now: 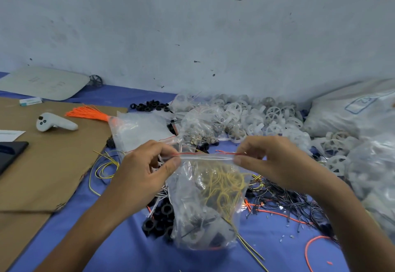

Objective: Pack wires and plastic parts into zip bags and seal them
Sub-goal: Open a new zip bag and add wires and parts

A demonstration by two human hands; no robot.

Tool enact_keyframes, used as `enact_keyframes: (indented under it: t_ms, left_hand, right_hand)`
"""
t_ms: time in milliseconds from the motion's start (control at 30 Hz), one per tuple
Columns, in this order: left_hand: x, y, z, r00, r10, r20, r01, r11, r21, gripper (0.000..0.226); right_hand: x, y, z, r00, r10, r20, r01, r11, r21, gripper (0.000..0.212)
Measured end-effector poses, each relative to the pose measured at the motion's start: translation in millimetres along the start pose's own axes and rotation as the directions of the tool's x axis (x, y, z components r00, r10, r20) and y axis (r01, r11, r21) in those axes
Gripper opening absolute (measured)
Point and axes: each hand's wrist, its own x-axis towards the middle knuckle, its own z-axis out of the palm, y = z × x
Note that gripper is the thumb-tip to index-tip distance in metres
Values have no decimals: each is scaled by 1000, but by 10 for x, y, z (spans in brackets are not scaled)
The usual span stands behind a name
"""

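Pale, scuffed wall (192, 25) across the whole background. Below it, bench (132, 239) under blue cloth, heavily littered. Broad sheet of brown cardboard (42, 164) flat on the left half. Bulky white sack (352, 109) at right rear, against the wall. Wide heap of white plastic wheels (256, 115) in front of the sack, reaching toward centre, some inside clear bags.

Zip bag (205, 207) at centre foreground, clear, red strip along the mouth, held by its top edge with its body hanging toward the bench. Yellow wires (222, 184) coiled in the upper part, dark and whitish plastic parts (198, 226) lower down. Seal line stretched level between both hands; fully pressed shut or not, cannot tell.

Left hand (145, 164) at the left end of the mouth, fingers (173, 162) pinching the strip against the thumb. Right hand (277, 160) at the right end, fingers (241, 160) pinching likewise.

Stack of empty bags (141, 130) behind the left hand, near the cardboard edge. Tangle of black wires (288, 199) on the cloth under the right forearm. Cluster of black rings (158, 220) touching the held bag's lower left side. Orange wire bundle (89, 114) and white controller (53, 123) on the cardboard, well apart from the hands. Yellow-green wire loops (106, 164) just left of the left hand.
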Motion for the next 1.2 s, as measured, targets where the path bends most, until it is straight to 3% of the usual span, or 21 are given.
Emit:
enact_keyframes:
  t_ms: [233,367,433,533,667,767,900,1200]
  left_hand:
    - [-4,27,-1,1000,-22,10,22,1000,-15,11]
    - [11,108,-20,1000,-17,15,16,995,102,12]
    - [36,223,7,999,43,17,-46,973,224,11]
    - [93,470,132,981,170,93,-191,921,339,29]
    - [194,695,353,943,231,241,-314,858,406,23]
    - [244,727,429,937,242,252,-326,864,384,13]
    - [274,753,463,927,249,279,-339,875,345,21]
    - [293,743,473,915,293,276,-383,845,372,15]
  right_hand:
    - [-177,156,-54,996,77,-33,-71,985,158,8]
    - [-184,115,-7,994,60,-89,-44,984,175,11]
    - [-178,79,29,994,34,-104,-15,985,174,11]
    - [-170,33,49,992,4,-123,12,991,131,11]
    - [-171,-21,46,994,-17,-108,28,995,100,10]
    - [-190,-30,39,994,-24,-106,35,994,101,12]
    - [-207,-46,31,993,-14,-115,30,990,138,13]
    - [-210,-55,44,991,-1,-136,23,986,167,12]
